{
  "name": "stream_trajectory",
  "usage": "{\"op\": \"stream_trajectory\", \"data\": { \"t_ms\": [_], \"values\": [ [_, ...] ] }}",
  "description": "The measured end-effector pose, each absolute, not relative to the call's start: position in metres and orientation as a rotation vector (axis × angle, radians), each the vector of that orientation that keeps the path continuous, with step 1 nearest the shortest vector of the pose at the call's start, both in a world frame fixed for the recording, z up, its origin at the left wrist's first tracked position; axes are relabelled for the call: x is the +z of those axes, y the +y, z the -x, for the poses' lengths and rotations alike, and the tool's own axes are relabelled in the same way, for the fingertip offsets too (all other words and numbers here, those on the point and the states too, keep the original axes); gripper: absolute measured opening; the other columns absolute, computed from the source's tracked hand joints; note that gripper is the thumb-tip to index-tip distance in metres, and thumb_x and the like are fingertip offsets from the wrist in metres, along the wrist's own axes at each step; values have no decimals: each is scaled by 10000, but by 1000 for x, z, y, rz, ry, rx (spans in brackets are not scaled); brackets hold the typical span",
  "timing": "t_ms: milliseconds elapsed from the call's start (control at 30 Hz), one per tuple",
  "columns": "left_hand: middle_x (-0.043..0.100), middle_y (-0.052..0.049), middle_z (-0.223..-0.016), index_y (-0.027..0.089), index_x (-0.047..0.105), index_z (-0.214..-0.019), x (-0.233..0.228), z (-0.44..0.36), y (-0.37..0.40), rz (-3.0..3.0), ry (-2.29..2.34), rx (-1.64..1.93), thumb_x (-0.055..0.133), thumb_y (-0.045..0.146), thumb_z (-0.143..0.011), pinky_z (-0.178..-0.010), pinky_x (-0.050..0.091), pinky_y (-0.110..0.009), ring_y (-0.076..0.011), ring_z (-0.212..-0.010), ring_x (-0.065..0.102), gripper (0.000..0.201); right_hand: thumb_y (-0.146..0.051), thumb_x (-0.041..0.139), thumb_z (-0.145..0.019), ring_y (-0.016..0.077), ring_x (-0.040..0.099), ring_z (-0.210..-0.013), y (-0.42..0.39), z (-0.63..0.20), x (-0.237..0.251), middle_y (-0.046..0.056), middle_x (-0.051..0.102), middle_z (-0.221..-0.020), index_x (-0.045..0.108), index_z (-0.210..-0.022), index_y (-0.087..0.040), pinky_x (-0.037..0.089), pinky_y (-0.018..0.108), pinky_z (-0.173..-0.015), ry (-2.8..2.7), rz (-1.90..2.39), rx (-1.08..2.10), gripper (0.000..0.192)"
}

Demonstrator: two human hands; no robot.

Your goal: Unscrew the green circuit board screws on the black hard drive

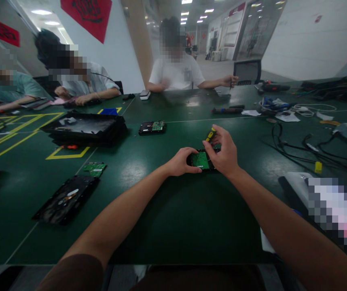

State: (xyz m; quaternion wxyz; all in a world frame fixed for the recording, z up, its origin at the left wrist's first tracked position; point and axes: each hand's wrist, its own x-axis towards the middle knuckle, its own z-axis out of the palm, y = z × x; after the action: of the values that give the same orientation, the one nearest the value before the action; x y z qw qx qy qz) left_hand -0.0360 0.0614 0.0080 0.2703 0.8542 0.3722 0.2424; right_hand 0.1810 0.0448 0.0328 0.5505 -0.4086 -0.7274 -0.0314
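Note:
A hard drive [202, 161] lies on the green table in front of me with its green circuit board facing up. My left hand [181, 161] is closed around the drive's left end, thumb on the upper edge and fingers at the lower one. In my right hand [223, 151] is a screwdriver [210, 134] with a yellow and black handle, pinched between thumb and fingers above the drive's right side. The screwdriver leans, and its tip is hidden by my hand. Part of the drive's right end is also covered by that hand.
A second hard drive [152, 127] lies farther back. Stacked black trays [84, 127] stand to the left, near a loose green circuit board [95, 167] and a black metal casing [67, 200]. Black cables [295, 149] spread on the right. Several people sit across and to the left.

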Motion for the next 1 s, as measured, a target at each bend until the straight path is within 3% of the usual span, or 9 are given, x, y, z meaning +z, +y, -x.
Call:
{"op": "stream_trajectory", "data": {
  "t_ms": [800,1000],
  "values": [
    [615,-132,-1383,195,612,-1343,10,35,61,-2287,1000,656,883,557,-695,-1160,442,-519,-346,-1326,554,790,-316,607,-968,262,690,-926,42,-179,37,108,622,-1310,409,-1544,-331,639,516,-851,-1780,976,-25,609],
    [601,-142,-1403,193,604,-1352,9,36,61,-2299,996,662,870,562,-712,-1160,444,-516,-339,-1330,547,785,-382,707,-923,242,670,-900,48,-177,42,92,615,-1189,546,-1401,-299,646,447,-761,-1726,966,-52,511]
  ]
}}
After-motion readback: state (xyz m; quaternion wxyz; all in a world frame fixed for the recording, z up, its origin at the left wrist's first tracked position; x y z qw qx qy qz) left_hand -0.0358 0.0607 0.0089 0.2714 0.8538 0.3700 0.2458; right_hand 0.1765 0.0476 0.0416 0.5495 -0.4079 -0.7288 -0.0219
